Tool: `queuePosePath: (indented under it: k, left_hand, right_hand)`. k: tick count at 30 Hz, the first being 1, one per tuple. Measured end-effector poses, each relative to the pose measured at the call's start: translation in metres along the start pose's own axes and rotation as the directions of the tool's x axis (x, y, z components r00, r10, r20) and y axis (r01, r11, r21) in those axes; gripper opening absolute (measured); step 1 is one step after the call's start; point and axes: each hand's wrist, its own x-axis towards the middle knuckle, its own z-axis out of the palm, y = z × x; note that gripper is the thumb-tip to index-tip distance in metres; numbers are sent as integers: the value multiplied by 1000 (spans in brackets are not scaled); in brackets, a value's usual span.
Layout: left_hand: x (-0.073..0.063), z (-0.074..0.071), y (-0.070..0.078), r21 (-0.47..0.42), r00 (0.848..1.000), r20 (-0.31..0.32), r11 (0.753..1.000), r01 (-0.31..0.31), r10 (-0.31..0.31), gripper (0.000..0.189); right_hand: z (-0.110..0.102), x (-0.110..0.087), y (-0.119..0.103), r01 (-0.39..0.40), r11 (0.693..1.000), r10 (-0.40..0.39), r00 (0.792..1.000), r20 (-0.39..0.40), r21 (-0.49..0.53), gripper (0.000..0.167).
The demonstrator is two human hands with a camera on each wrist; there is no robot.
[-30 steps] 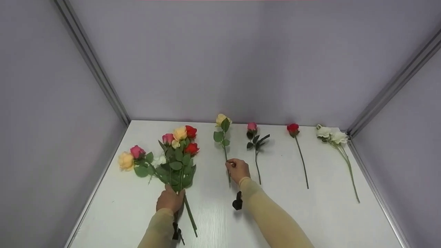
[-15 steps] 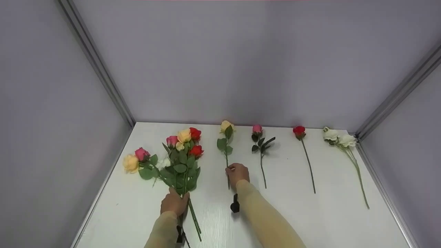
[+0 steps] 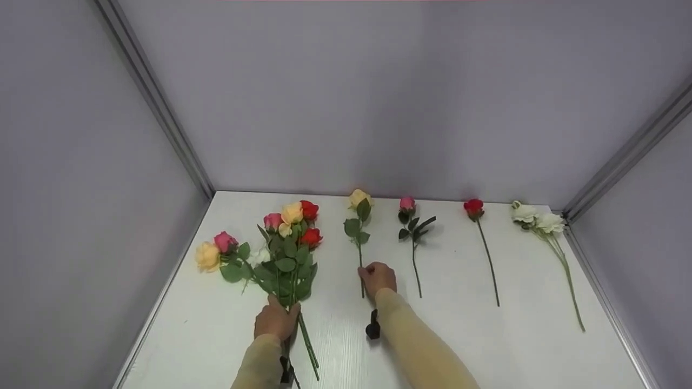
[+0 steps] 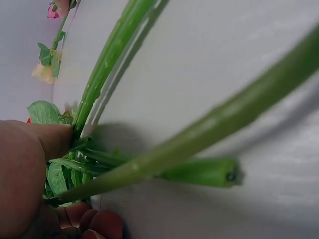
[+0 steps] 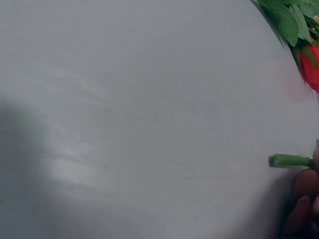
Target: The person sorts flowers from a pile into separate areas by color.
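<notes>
Pinching with the right fingers (image 5: 305,183) the slim stem (image 3: 360,257) of a ruffled yellow rose (image 3: 359,198) lying head-first toward the bench's (image 3: 443,329) far edge, and gripping with the left fingers (image 4: 107,222) the knobbly green stems (image 4: 102,69) of a broad-leaved mixed bouquet (image 3: 285,264) toward the left edge.

1. In the head view, part of the stems of the mixed bunch of roses (image 3: 286,265) is hidden by the left hand (image 3: 274,320) (their number cannot be told).
2. A white flower (image 3: 260,255) is half screened by leaves.
3. The left sleeve (image 3: 258,362) and right sleeve (image 3: 419,343) are cut off by the bottom edge.
4. In the right wrist view, most of the right hand (image 5: 305,204) and of the yellow rose (image 5: 289,160) is cut off by the right edge.
5. In the left wrist view, the nearest stem (image 4: 214,124) is blurred.
</notes>
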Motion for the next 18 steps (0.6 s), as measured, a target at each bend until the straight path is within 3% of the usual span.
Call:
queuePosePath:
  k: [6,11,18]
  left_hand:
    - [0,-6,1,-21,1000,26,1000,3,-3,76]
    - [0,-8,-2,-71,999,46,997,-5,8,81]
    - [-4,-14,-21,-164,997,28,985,-62,68,49]
  right_hand:
    - [-10,-4,3,-24,998,21,998,52,57,30]
    - [-23,-19,19,-64,972,31,988,149,226,33]
    - [-43,-48,52,-42,926,-75,954,290,376,28]
